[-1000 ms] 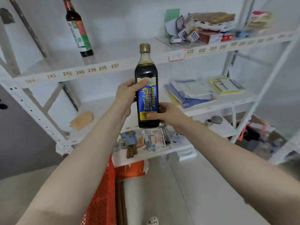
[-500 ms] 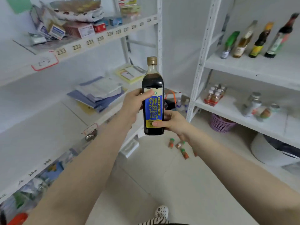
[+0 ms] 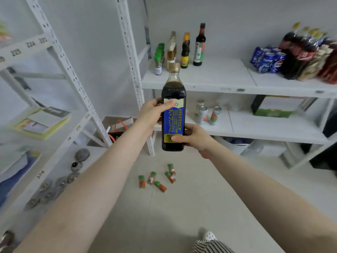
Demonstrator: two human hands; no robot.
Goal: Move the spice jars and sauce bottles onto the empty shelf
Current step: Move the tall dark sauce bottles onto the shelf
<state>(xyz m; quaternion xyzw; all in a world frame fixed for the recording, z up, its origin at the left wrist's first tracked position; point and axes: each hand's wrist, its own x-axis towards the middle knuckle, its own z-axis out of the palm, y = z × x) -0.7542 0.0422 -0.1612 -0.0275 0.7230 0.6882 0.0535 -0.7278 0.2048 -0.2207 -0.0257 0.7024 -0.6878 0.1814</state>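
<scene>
Bottle [image 3: 173,110] of dark sauce upright, carried in front of white shelf [image 3: 215,77] — not yet set down. Left hand [image 3: 155,114] wraps upper label, thumb across front; right hand [image 3: 195,136] curls round base. Four sauce bottles [image 3: 182,50] already stand at shelf's back left. Best approach, likely: keep bottle vertical, lower base flat onto bare board beside them, release top grip last — avoid knocking neighbours.

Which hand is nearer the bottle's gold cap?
Left. The left hand grips the bottle higher, below the gold cap; the right hand holds it near the base.
</scene>
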